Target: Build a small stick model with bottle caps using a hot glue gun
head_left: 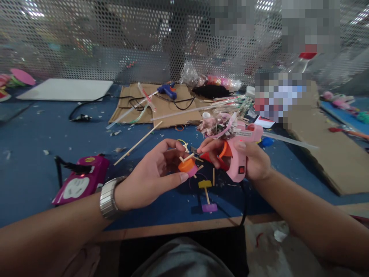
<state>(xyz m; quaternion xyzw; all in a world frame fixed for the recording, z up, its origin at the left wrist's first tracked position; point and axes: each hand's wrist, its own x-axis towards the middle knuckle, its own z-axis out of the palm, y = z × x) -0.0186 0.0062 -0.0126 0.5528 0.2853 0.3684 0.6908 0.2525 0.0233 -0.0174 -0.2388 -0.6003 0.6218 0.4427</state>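
My left hand (150, 175), with a metal watch on its wrist, pinches a small orange and pink piece (187, 166) between thumb and fingers. Short wooden sticks poke out of that piece. My right hand (256, 159) is wrapped round the handle of a pink glue gun (238, 163) with an orange trigger. Its fingers reach left, close to the held piece; something red shows below them, and I cannot make out what it is. On the blue table below lies a yellow and purple piece (208, 196) joined by a stick.
A long wooden stick (138, 143) lies left of centre. A purple power strip (83, 179) sits at left. Behind are cardboard (175, 115), a blue glue gun (167, 91), a white board (66, 89) and heaped scraps (216, 127). More cardboard (323, 154) lies right. A black cord (244, 204) hangs over the front edge.
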